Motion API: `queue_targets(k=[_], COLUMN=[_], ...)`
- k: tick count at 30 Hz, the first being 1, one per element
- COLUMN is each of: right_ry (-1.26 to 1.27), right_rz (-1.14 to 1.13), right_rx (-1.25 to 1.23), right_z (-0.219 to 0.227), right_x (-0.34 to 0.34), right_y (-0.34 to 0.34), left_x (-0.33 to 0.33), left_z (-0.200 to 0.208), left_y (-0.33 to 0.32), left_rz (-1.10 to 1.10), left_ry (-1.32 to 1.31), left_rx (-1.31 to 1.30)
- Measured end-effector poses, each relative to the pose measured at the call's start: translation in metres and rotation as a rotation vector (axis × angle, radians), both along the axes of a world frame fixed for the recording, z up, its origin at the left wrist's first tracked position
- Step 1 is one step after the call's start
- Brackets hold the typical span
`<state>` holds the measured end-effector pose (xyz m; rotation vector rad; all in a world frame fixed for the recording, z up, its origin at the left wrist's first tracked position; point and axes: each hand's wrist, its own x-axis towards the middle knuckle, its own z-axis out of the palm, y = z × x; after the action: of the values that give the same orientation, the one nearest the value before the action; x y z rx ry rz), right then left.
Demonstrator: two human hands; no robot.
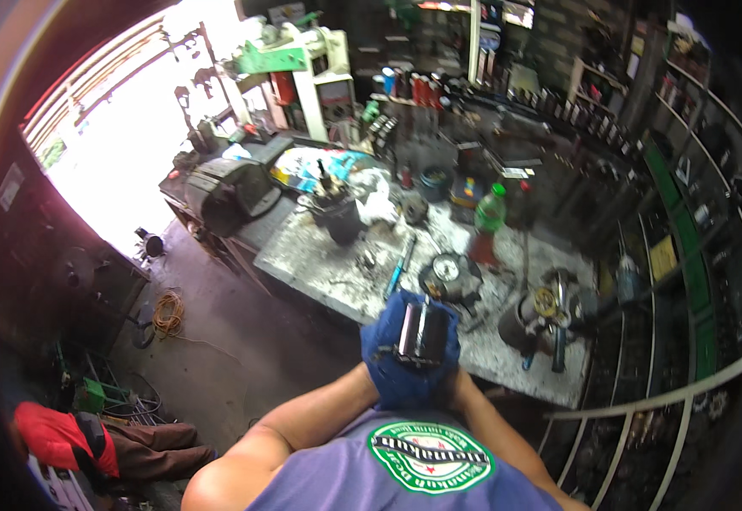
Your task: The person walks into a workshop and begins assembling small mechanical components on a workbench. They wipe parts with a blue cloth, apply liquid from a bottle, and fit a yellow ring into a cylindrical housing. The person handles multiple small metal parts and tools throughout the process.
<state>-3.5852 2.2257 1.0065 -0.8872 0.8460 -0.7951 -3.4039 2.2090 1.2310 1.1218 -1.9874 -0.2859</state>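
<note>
Close in front of my chest is a dark, shiny metal cylinder (420, 332), held upright with a bright streak of light down its side. Blue fabric, a rag or gloves, I cannot tell which, wraps around it. My left hand (379, 358) closes on the cylinder's left side through the blue fabric. My right hand (451, 353) is against its right side, also in blue, with its fingers mostly hidden. Just beyond on the bench lie a round dark metal part with a pale disc face (446, 271) and a blue pen-like tool (401, 266).
The metal-topped workbench (303, 268) carries a black bucket of parts (337, 220), a green-capped bottle (490, 211), a red funnel (483, 249) and a machine part with a handle (541, 311). Shelving (686, 255) lines the right. An orange cable coil (168, 313) lies on the floor.
</note>
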Motion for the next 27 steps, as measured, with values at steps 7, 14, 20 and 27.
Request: queue_targets(k=[7,14,20,27], right_ry=[-0.247,0.544,0.577,0.311], right_rz=[0.011,-0.292,-0.164,-0.397], right_rx=[-0.383,-0.427,-0.8,-1.071], right_z=[0.122,0.195,0.176,0.14], right_x=[-0.007,0.026,0.032,0.029], right_y=[-0.025,-0.045,-0.002,-0.04], left_x=[0.017,-0.002,0.021,0.007], left_z=[-0.048,-0.044,-0.073,-0.074], left_y=[-0.021,-0.021,-0.023,-0.028], left_rz=[-0.501,-0.238,-0.277,-0.064], left_ry=[1.07,0.186,0.506,0.029], left_rx=[0.95,-0.046,0.256,0.132])
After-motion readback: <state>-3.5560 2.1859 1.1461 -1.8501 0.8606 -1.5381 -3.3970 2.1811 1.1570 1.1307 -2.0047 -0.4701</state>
